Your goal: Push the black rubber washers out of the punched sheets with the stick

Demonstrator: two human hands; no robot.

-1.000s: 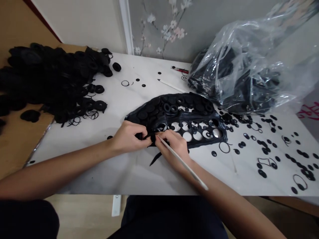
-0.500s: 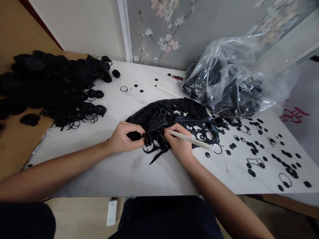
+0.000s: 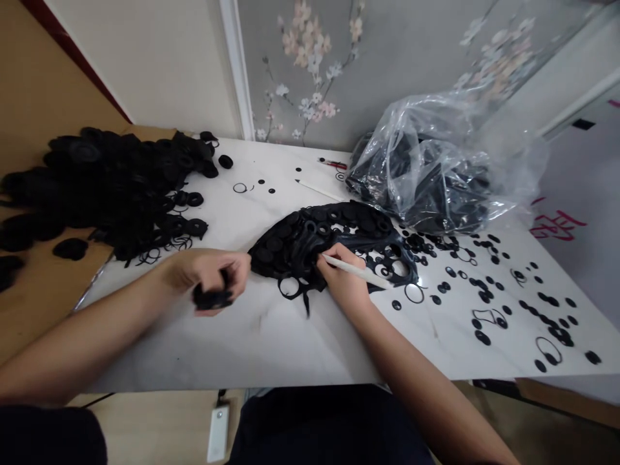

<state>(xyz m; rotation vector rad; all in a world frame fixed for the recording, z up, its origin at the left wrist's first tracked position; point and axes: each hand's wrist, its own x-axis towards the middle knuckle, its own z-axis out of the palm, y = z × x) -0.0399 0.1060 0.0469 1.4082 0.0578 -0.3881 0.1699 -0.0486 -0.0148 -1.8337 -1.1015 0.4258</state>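
My left hand (image 3: 220, 274), a little smeared by motion, is closed around black rubber rings (image 3: 209, 298) over the table, left of a black rubber sheet. That sheet (image 3: 378, 240) is full of round discs and holes, and its left part is crowded with thick rings. My right hand (image 3: 345, 278) rests at the sheet's near side, gripping a thin white pen-like stick (image 3: 361, 270) that points back to the right. The stick's tip, between my fingers and the rubber, is hidden. A black strip (image 3: 306, 303) hangs off the sheet's near edge.
A large heap of black rubber rings (image 3: 111, 187) covers the left end, partly on cardboard. A clear plastic bag (image 3: 426, 174) of black pieces stands at the back right. Small black discs (image 3: 484, 294) lie scattered right. Behind lie a white pencil (image 3: 317, 189) and a red-handled tool (image 3: 333, 163).
My left hand has drawn away from the sheet to the left, carrying black rings. My right hand stays at the sheet with the stick. The camera view has shifted slightly.
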